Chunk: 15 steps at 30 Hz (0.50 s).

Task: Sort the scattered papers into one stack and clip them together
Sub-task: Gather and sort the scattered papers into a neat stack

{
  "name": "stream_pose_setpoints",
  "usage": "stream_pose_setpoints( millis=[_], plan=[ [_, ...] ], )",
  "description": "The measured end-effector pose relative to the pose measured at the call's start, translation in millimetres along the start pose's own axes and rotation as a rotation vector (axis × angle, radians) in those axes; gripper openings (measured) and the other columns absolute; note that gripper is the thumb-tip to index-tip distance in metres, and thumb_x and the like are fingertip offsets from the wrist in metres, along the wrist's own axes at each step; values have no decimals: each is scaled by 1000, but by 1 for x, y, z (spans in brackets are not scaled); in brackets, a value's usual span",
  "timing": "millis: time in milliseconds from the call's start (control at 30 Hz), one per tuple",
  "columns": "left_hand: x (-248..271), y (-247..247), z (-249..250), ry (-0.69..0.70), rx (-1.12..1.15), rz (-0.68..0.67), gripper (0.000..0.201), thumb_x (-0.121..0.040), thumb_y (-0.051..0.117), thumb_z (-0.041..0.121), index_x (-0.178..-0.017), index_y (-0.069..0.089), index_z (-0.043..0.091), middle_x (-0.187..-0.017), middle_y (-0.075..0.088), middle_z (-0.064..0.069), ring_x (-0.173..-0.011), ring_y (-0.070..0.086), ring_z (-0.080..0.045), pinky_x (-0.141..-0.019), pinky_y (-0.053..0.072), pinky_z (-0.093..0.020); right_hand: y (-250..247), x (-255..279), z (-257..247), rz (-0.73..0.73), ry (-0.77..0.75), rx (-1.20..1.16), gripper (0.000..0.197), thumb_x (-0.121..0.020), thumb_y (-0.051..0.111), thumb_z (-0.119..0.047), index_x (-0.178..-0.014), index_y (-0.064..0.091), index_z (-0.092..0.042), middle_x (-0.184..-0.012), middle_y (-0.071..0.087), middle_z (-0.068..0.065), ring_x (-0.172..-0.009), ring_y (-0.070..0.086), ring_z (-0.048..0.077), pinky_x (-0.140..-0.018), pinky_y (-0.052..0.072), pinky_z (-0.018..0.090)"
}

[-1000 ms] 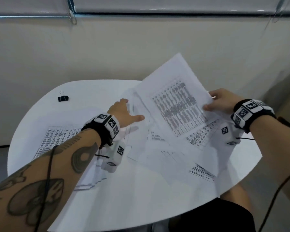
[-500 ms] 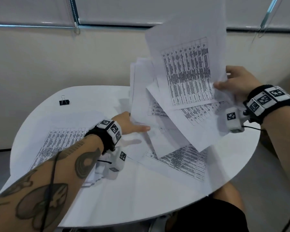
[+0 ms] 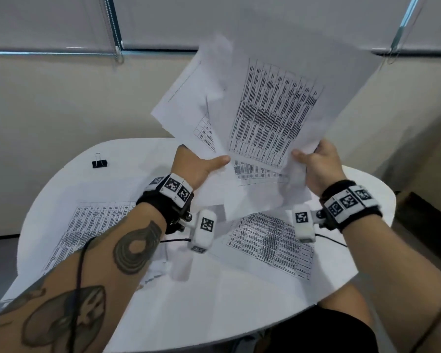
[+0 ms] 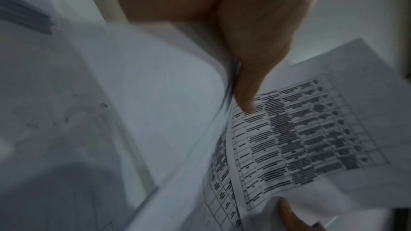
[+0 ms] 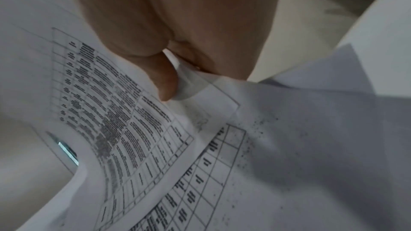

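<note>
- Since a second ago, the bundle of papers (image 3: 270,105) has risen off the surface (image 3: 178,312) and now stands nearly upright in the air above its far edge.
- Left hand (image 3: 196,164) grips the bundle's lower left edge, thumb in front, fingers hidden behind the sheets.
- Right hand (image 3: 318,166) pinches the lower right corner, thumb on the printed side, fingers (image 5: 200,53) curled behind.
- Two printed sheets lie flat: one (image 3: 273,245) near the right edge, one (image 3: 87,230) near the left.
- Black binder clip (image 3: 99,163) sits near the far-left edge, well apart from both hands.
</note>
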<state>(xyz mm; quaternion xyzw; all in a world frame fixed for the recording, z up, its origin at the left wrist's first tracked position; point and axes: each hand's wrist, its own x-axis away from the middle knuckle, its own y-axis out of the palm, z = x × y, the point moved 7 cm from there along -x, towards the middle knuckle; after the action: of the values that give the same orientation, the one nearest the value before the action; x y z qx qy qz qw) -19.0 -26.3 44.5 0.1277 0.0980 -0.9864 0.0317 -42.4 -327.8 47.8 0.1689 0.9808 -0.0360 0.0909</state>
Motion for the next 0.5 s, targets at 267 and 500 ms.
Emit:
stream_pose_setpoints(
  millis=[267,500],
  plan=[
    [3,-21,-18,-23,93,4,41,-75,88,3,-97,63,28,-101,71,13,-91,68,-1,-82,51,-18,7,11,24,-13,63,-15,34,-87,75,7,-90,49,-15,-92,60,6,-96,69,33,-86,59,45],
    [6,-21,-21,-57,107,-149,46,-78,84,0,-114,67,23,-106,76,9,-99,72,-7,-76,58,-20,12,13,38,-33,160,-49,43,-69,83,0,-103,58,-1,-99,60,27,-92,69,47,-87,54,69]
  ],
)
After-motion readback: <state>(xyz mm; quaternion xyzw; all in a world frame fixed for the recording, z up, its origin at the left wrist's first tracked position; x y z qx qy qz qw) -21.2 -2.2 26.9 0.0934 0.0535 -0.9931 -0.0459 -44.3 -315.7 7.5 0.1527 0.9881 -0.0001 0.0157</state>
